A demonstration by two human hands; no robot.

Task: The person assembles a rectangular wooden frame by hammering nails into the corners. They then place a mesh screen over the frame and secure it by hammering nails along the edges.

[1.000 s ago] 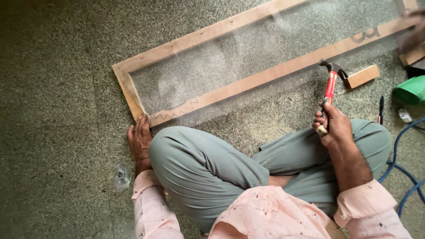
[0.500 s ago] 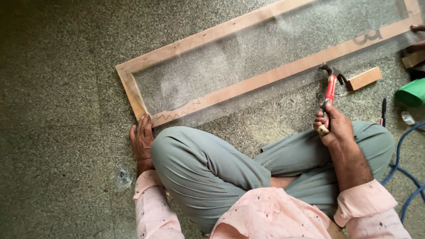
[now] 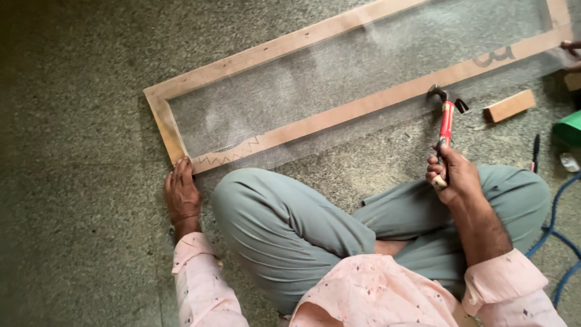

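Observation:
I sit cross-legged on a speckled stone floor. A long wooden frame (image 3: pixel 387 94) covered with fine mesh (image 3: pixel 339 72) lies in front of me. My left hand (image 3: pixel 181 195) rests flat on the floor, fingertips touching the frame's near-left corner. My right hand (image 3: pixel 452 175) grips a red-handled claw hammer (image 3: pixel 446 118), its head raised just beside the frame's near rail.
A small wooden block (image 3: pixel 509 106) lies right of the hammer. A green object (image 3: pixel 569 127) sits at the right edge, with a blue hose (image 3: pixel 554 233) and a dark slim tool (image 3: pixel 535 151) near my right knee. Another person's fingers (image 3: pixel 570 46) touch the frame's far-right end.
The view has shifted slightly. My left hand has slid a little toward the frame corner. The hammer stays raised in my right hand at about the same spot.

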